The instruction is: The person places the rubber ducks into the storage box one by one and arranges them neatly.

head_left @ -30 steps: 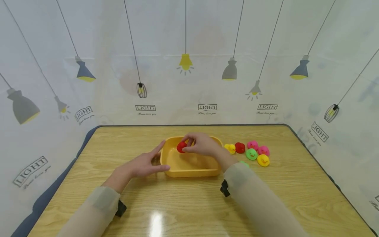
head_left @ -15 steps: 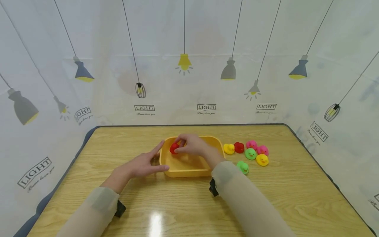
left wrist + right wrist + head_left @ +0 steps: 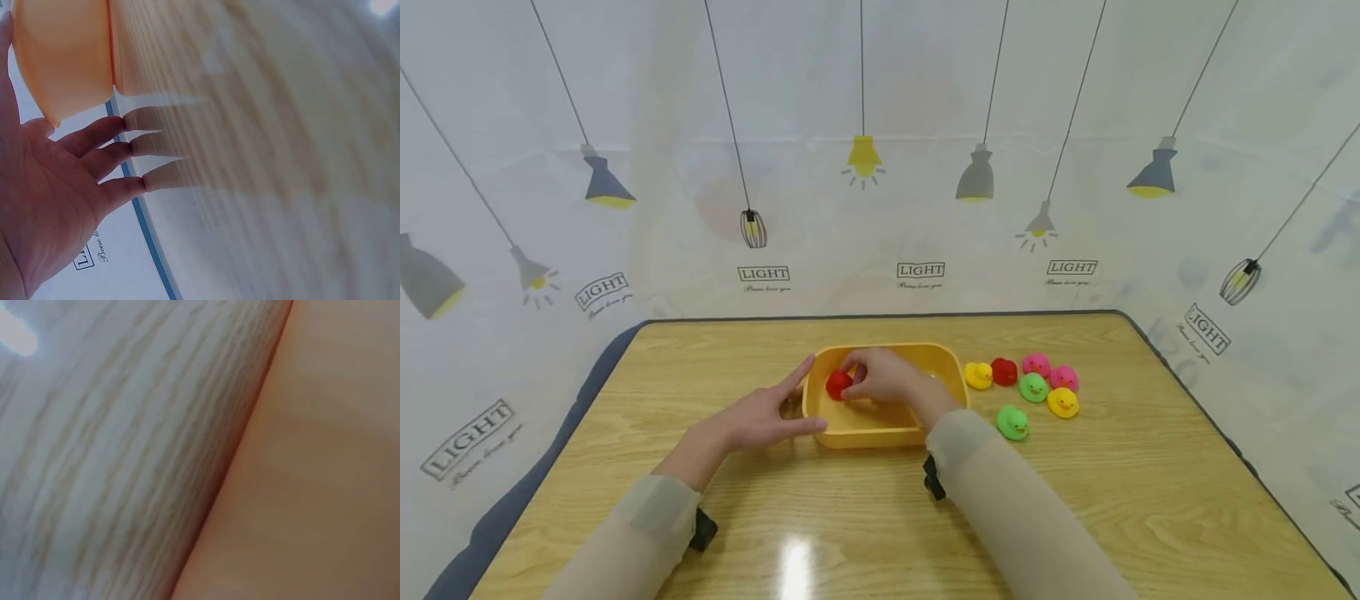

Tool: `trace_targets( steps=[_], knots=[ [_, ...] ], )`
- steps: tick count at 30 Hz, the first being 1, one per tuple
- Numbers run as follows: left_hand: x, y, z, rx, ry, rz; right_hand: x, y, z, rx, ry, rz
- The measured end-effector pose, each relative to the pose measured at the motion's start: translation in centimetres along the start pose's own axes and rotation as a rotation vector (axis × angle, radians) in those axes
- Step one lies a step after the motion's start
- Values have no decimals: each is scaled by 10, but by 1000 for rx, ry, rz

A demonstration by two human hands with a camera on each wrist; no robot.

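A yellow-orange tray (image 3: 880, 437) stands on the wooden table, and its outer wall (image 3: 62, 50) shows in the left wrist view. My left hand (image 3: 763, 418) rests against the tray's left end, thumb and fingers spread and fairly straight; in the left wrist view the hand (image 3: 56, 187) has several fingertips on the table. Inside the tray, at its left side, is a red toy (image 3: 838, 385). My right hand (image 3: 883, 377) reaches over the tray with its fingertips at the red toy's right side, pinching it. The right wrist view shows only the tray wall (image 3: 312, 456) and table.
Right of the tray lie a yellow duck (image 3: 978, 376), a red toy (image 3: 1004, 372), two pink ducks (image 3: 1036, 364), a green duck (image 3: 1033, 387), another yellow duck (image 3: 1063, 402) and, nearer, another green duck (image 3: 1012, 422). A printed curtain (image 3: 842, 225) hangs behind the table.
My right hand has moved left and slightly down with the red toy, to the tray's left side. The nearer green duck has come fully into view beside the sleeve. My left hand has stayed put.
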State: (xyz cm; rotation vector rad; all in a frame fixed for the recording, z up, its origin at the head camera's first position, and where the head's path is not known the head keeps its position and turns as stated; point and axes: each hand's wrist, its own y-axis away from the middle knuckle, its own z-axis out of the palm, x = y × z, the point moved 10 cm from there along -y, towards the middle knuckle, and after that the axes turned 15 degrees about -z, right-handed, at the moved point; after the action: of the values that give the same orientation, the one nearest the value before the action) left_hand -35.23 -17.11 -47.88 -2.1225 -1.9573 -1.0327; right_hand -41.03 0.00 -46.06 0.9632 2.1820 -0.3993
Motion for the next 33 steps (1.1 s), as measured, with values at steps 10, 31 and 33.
trace_targets(
  steps=[10,31,33],
  knots=[
    [-2,-1,2,-9,15,-23,9,-3,8,26,5,-21],
    [0,2,-2,11,-5,-1,11,-3,8,88,61,-51],
    [0,1,-2,10,-5,1,12,-3,8,89,58,-45]
  ],
)
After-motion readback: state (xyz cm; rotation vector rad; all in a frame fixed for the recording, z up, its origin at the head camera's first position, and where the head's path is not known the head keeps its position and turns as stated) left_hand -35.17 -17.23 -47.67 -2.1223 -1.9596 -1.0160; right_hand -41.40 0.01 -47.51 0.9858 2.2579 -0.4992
